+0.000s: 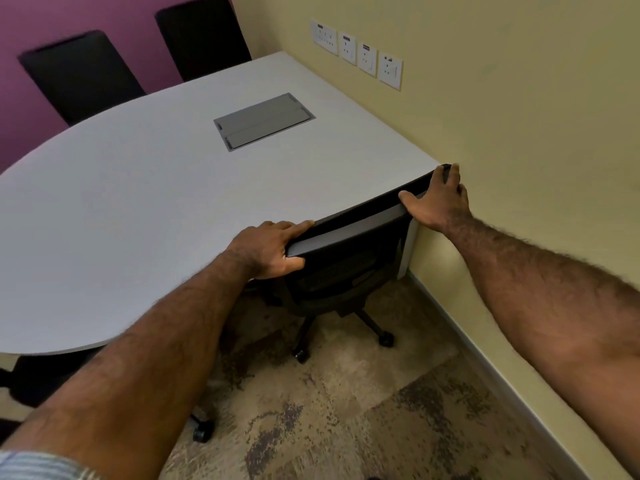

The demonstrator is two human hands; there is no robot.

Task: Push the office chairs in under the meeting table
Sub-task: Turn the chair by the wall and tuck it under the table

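Observation:
A black mesh-back office chair [346, 265] stands against the near right edge of the grey meeting table [145, 202], its seat hidden under the tabletop. My left hand [270, 249] grips the left end of the chair's top rail. My right hand [436, 199] holds the right end, close to the wall. Two more black chairs [83, 74] [204, 36] stand tucked in at the far side by the purple wall. Another black chair [38, 379] sits partly under the table's near left edge.
A yellow wall [519, 116] runs along the right, touching the table's side, with a row of power sockets [360, 51]. A grey cable hatch [263, 121] is set into the tabletop. Patterned carpet [346, 410] covers the floor around the chair's castors.

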